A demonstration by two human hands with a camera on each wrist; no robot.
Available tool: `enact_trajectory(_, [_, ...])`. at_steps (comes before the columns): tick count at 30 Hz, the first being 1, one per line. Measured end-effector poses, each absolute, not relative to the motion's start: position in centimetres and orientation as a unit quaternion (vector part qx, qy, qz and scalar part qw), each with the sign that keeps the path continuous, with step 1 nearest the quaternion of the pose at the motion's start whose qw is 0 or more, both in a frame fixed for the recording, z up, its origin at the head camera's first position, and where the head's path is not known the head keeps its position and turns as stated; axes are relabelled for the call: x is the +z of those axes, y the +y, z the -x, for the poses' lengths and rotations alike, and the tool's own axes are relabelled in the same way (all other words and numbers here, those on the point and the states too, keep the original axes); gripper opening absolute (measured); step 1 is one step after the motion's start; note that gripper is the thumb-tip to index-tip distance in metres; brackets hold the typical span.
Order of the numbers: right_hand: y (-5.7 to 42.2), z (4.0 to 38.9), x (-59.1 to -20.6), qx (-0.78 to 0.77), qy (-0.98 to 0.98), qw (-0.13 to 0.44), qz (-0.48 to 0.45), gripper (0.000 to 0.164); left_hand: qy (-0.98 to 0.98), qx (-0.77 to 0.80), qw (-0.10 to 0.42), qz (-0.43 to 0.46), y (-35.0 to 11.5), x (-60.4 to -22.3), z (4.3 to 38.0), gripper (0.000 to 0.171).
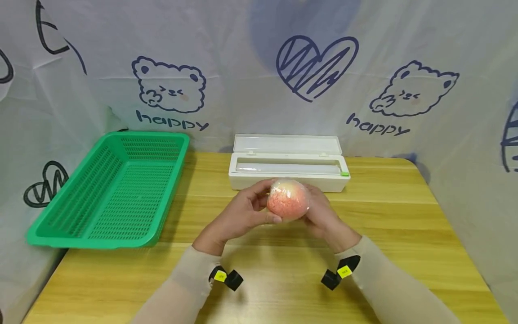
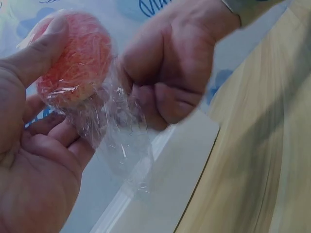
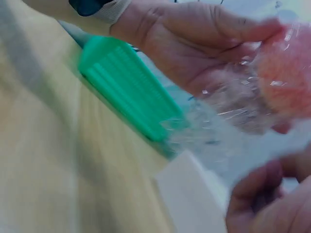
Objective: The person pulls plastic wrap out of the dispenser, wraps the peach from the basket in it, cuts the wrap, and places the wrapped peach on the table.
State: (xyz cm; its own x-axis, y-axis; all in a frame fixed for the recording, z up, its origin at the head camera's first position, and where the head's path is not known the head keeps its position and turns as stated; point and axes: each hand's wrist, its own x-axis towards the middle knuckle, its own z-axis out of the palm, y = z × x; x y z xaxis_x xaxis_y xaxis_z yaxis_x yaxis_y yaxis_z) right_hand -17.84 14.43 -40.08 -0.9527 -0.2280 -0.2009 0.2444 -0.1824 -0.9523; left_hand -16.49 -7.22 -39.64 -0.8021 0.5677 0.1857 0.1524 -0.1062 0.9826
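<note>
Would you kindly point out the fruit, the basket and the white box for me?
Fruit (image 1: pixel 288 202), head view: its pink part.
Basket (image 1: pixel 97 243), head view: its near rim.
White box (image 1: pixel 244 182), head view: its front wall.

My left hand (image 2: pixel 46 155) grips a round pink-red item (image 2: pixel 80 58) in clear film (image 2: pixel 121 141), thumb pressed on it. Loose film tail hangs off it. My right hand (image 2: pixel 170 68) is just to the right, fingers curled; can't tell if it touches film. White box (image 2: pixel 180 165) behind, on wood-grain counter (image 2: pixel 252 150). Blue-marked sheet (image 2: pixel 158 6) on far side.
</note>
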Motion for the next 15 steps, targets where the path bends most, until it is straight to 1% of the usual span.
enact_trajectory(1, [14.5,17.9,-39.8,-0.765,0.634,0.115,-0.019,0.020,0.649,0.696,0.152,-0.268,-7.3,-39.6,16.6,0.073])
enact_trajectory(2, [14.6,17.9,-39.5,-0.759,0.646,0.079,-0.024,0.026,0.648,0.700,0.153,-0.259,-7.4,-39.6,16.6,0.072])
enact_trajectory(4, [14.5,17.8,-38.6,-0.749,0.661,0.029,-0.013,0.045,0.649,0.705,0.148,-0.245,-7.5,-39.6,16.8,0.071])
enact_trajectory(5, [14.4,17.6,-38.2,-0.746,0.666,0.019,0.001,0.057,0.649,0.707,0.147,-0.238,-7.5,-39.7,16.8,0.071])
enact_trajectory(6, [14.2,17.4,-37.8,-0.745,0.666,0.020,0.023,0.064,0.650,0.709,0.147,-0.232,-7.5,-39.8,16.8,0.071])
enact_trajectory(8, [13.6,16.9,-37.3,-0.741,0.667,0.038,0.059,0.074,0.655,0.705,0.148,-0.228,-7.3,-40.0,16.9,0.071])
enact_trajectory(10, [12.9,16.4,-37.1,-0.744,0.662,0.054,0.066,0.075,0.661,0.700,0.149,-0.226,-7.0,-40.1,16.9,0.072])
enact_trajectory(11, [12.5,16.2,-37.2,-0.752,0.653,0.059,0.063,0.073,0.664,0.697,0.149,-0.227,-6.9,-40.2,16.9,0.073])
enact_trajectory(15, [11.8,16.1,-37.9,-0.811,0.583,0.051,0.023,0.058,0.660,0.700,0.147,-0.230,-6.4,-40.5,16.7,0.076])
